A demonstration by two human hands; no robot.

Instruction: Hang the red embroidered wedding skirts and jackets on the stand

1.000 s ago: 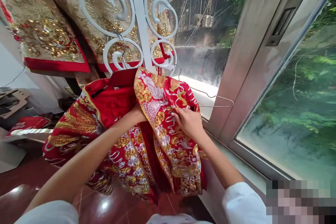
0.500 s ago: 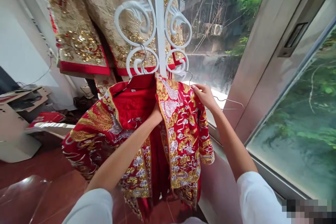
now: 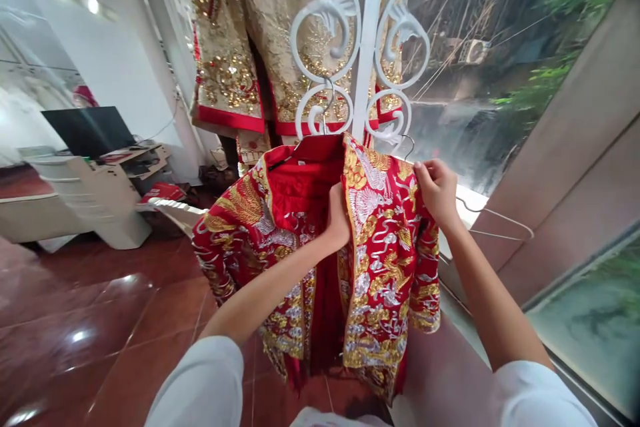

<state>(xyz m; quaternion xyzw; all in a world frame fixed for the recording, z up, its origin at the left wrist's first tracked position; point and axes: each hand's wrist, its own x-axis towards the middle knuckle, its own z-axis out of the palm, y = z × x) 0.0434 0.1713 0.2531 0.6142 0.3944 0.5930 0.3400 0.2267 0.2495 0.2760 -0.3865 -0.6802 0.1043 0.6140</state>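
Shopfront interior, seen from the wearer's viewpoint. Red tiled floor (image 3: 165, 320) extends beneath the work; a window (image 3: 445, 127) rises beyond it. Pale, gold-sequined garments (image 3: 295, 33) with red hems hang behind a white scrollwork rack (image 3: 367, 40). Embroidered red jacket (image 3: 383, 280), open at the front, hangs just below the rack's lower end, beneath a metal hook (image 3: 329, 97) that rises among the scrolls.

Right-hand side of the picture: the front panel (image 3: 367, 253) lies spread, its embroidery facing the wearer, and the adjoining sleeve (image 3: 425, 300) hangs down beside it. Left hand (image 3: 339, 217) reaches into the neck opening, fingers hidden behind the panel; whether they grip cannot be told. Right hand (image 3: 437, 190) is curled, thumb and forefinger pinching cloth at the outer end of the shoulder. Bare wire hanger (image 3: 533, 234) shows just past that wrist.

Change: the right hand has moved from the chest of the jacket to the shoulder's outer end, and the sleeve, largely hidden before, now hangs in view. Handling has apparently passed from the panel to the shoulder line, with the left hand probably steadying the cloth from within.
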